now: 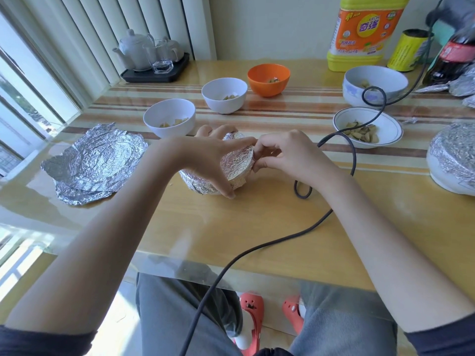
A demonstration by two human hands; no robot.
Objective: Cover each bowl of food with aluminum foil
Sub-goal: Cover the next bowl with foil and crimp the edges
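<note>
The foil-wrapped bowl [231,165] sits mid-bench [231,227], tipped on its side between both hands. Left hand [205,160] has its grip wrapped around the bowl, right hand [285,152] pinching foil at the rim. Foil's crinkly, fully wrapped.

Foil-wrapped bowl [232,163]: crinkled silver foil over its top and sides, tilted toward the right, on the wooden table between the person's hands.
Spare foil sheets [95,163]: creased stack lying flat, left of the wrapped bowl.
Open bowls: two white [169,118] [224,95] and one orange [268,79] behind, each holding food pieces.
Right side: a blue-patterned bowl [375,84] and a shallow rimmed bowl [367,128] with slices, uncovered.
Covered bowl [452,158]: foil-topped, at the right edge.
</note>
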